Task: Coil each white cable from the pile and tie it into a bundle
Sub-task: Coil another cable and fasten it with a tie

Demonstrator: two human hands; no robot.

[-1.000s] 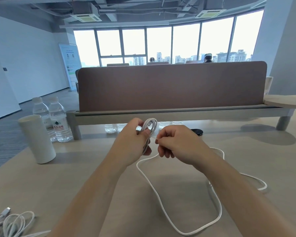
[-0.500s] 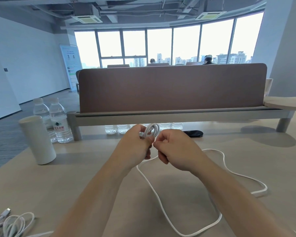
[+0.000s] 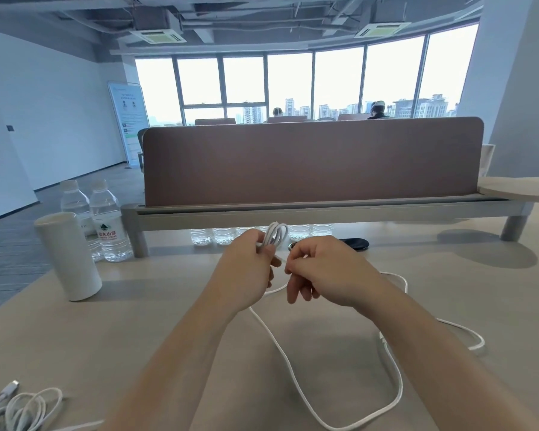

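My left hand (image 3: 246, 269) grips a small coil of white cable (image 3: 276, 234), whose loops stick up above my fingers. Just to its right, my right hand (image 3: 321, 269) pinches the same cable where it leaves the coil. The rest of this white cable (image 3: 293, 377) trails in a long loose loop on the table beneath my forearms and out to the right. A pile of more white cables (image 3: 22, 412) with a plug end lies at the near left corner.
A white cylinder cup (image 3: 67, 256) and two water bottles (image 3: 106, 222) stand at the left. A brown desk divider (image 3: 311, 160) on a raised rail crosses the back, with small bottles and a black flat object (image 3: 355, 243) under it. The light table (image 3: 137, 321) spreads around.
The right hand drew a little away from the left along the cable. The loose loop on the table shifted slightly. The view moved a bit.
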